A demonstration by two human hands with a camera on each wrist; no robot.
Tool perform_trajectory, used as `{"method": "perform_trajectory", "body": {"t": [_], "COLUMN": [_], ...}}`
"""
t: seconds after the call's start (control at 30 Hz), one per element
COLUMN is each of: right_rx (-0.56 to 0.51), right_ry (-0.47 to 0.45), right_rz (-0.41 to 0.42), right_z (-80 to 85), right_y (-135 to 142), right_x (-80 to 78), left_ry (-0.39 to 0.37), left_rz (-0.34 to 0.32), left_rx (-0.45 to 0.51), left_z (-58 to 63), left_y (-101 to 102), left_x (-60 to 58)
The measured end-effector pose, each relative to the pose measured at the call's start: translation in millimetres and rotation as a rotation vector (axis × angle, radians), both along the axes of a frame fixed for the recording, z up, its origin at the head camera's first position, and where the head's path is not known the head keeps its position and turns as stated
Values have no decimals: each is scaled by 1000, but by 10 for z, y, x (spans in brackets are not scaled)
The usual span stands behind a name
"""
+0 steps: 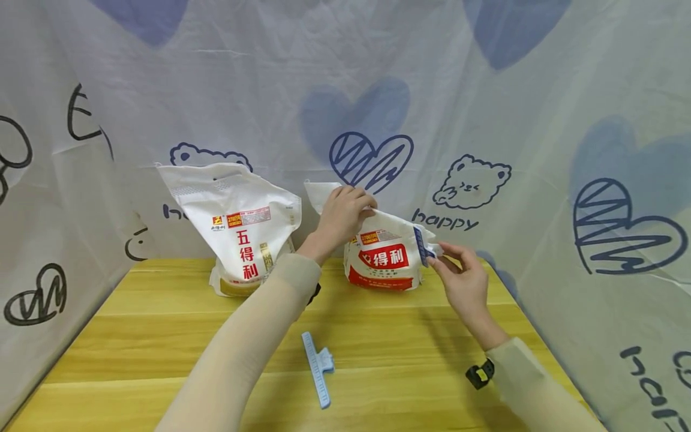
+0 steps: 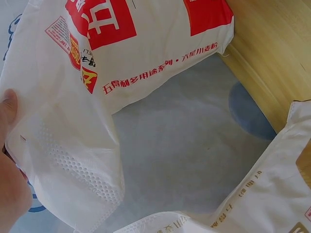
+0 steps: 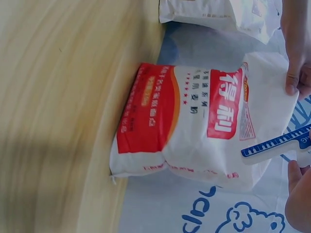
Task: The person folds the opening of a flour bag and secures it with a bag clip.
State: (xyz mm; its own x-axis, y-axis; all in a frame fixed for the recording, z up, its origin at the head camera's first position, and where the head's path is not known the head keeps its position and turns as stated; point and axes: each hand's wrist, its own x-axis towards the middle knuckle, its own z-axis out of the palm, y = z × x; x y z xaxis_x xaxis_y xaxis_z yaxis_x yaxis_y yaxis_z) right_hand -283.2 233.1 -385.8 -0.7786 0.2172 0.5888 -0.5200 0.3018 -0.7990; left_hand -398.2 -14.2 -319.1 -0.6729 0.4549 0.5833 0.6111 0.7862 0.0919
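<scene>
A white flour bag with red print (image 1: 382, 259) stands on the table, its top slanting down to the right. My left hand (image 1: 347, 214) pinches the bag's upper edge, thumb in front in the right wrist view. The fingers of my right hand (image 1: 465, 283) pinch the handle of a dark blue and white ruler-marked bag clip (image 3: 272, 147). That clip lies across the bag's top right corner; whether its jaws grip the film there, I cannot tell. In the left wrist view, the perforated top corner of the bag (image 2: 82, 170) hangs loose beside my left hand.
To the left stands a second flour bag (image 1: 240, 234) with gold print, its tall top folded over. A light blue ruler-marked clip (image 1: 316, 369) lies on the wooden table (image 1: 388, 360) in front. Patterned cloth (image 1: 259, 90) hangs close behind the bags and along both sides.
</scene>
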Motion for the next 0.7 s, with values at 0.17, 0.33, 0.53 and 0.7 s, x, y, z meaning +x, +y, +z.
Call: {"method": "perform_trajectory", "body": {"t": [0.17,0.33,0.53,0.7], "right_rx": [91,106,135,214], "right_ry": [27,38,53,87], "right_rz": [-26,-4,5,13], "right_z": [81,161,235,276], "right_y": [41,60,59,88], "right_x": [-53,-111,-202,-268], "left_ry": [-11,-1,-10,-18], "left_rz": [4,5,8,6], "left_rx": [-5,-3,-8,-7], "left_z": [8,13,14,12], "left_y": [4,3,2,1], "left_x": [2,6,12,19]}}
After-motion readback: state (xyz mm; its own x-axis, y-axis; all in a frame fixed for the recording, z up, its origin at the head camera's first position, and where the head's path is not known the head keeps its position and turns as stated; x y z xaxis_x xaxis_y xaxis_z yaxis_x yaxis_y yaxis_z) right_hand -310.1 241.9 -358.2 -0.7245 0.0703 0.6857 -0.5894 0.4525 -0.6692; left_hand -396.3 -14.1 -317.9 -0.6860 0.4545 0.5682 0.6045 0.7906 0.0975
